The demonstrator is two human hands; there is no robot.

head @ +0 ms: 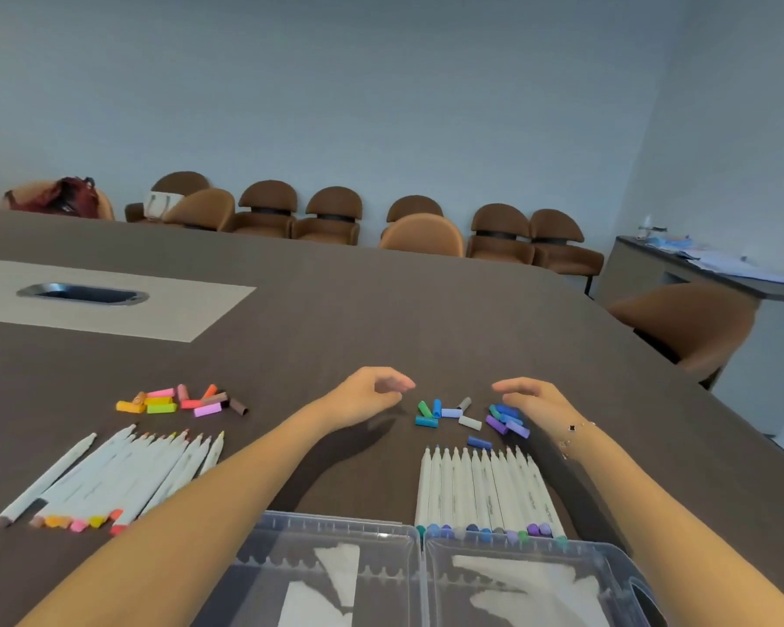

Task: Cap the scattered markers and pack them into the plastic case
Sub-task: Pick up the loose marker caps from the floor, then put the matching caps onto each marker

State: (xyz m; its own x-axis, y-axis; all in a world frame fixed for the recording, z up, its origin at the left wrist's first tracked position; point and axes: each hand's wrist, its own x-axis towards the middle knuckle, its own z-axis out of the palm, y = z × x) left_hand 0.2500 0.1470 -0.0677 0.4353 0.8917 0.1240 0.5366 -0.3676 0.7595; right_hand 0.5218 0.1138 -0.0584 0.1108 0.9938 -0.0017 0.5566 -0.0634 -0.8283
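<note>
Dark brown wood-grain bench (426, 319), carrying every item of the task. Clear plastic case (426, 576), lying open at the near edge, both halves lined with toothed slots. Row of white-barrelled markers with blue, green and purple ends (485, 491), laid side by side just beyond the right half of the case, bare tips pointing away. Loose fan of white-barrelled markers with orange, pink and yellow ends (123, 477), lying at the left of the bench, well apart from the case. Left hand (372, 391), hovering above the bench centre; its grip is loosely curled and has hold of nothing. Right hand (526, 398), wearing a thin bracelet at the wrist, fingers relaxed and arched over the near pile, holding nothing. Cluster of blue, green, grey and purple caps (467, 418), between the hands and the right-hand row. Cluster of yellow, pink, orange and brown caps (177, 402), beyond the left fan.
</note>
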